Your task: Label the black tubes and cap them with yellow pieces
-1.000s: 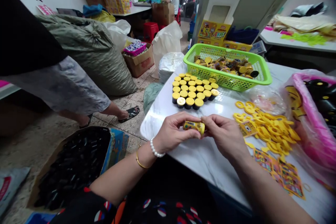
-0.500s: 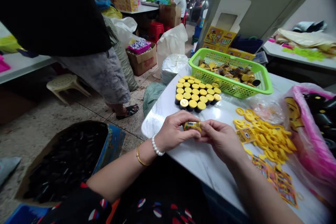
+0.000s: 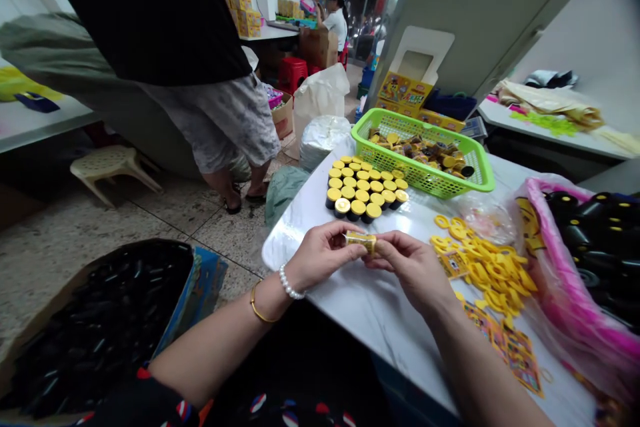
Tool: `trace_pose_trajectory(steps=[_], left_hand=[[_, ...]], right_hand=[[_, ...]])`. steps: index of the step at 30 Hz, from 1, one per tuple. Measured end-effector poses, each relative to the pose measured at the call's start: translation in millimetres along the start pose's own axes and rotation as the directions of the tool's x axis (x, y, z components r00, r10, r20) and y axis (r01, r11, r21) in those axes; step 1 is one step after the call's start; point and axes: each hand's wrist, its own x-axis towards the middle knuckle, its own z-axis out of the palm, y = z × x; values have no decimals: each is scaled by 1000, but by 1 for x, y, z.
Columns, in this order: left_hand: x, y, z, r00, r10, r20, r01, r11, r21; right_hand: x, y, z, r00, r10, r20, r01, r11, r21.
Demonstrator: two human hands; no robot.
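Yellow-labelled small tube (image 3: 361, 241) sits above the counter (image 3: 380, 307), pinched at each end by the left hand (image 3: 320, 255) and right hand (image 3: 413, 265), fingers closed on it. A slip could knock over the standing capped tubes (image 3: 364, 189) nearby.

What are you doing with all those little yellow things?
A person sits at a white table and holds one small yellow-wrapped cylinder between both hands, the left hand on one end and the right hand on the other. Just beyond it, yellow-capped black pots stand in neat rows, and a green basket holds more, lying loose. Yellow plastic rings and printed stickers lie to the right. Another person stands on the floor to the left.
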Motion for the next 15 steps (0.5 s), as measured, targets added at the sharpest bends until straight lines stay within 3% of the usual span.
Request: trace_pose_trajectory(steps=[3, 5, 9, 12, 13, 15], left_hand=[[2, 0, -1, 992, -97, 86, 107, 987, -117], [2, -1, -2, 985, -100, 140, 118, 985, -130], [3, -6, -3, 984, -105, 144, 122, 986, -113], [3, -9, -2, 986, -121, 114, 126, 991, -37], [3, -9, -2, 983, -130, 129, 130, 992, 6], [3, -8, -1, 971, -160, 179, 145, 985, 97]], right_hand=[[0, -2, 0, 995, 52, 91, -61, 993, 101], [-4, -2, 4, 993, 54, 106, -67, 990, 125], [-2, -8, 7, 996, 16, 91, -17, 1000, 19], [22, -41, -7, 983, -124, -135, 99, 979, -180], [34, -58, -15, 940, -230, -253, 168, 955, -243], [60, -92, -35, 876, -312, -367, 226, 939, -259]])
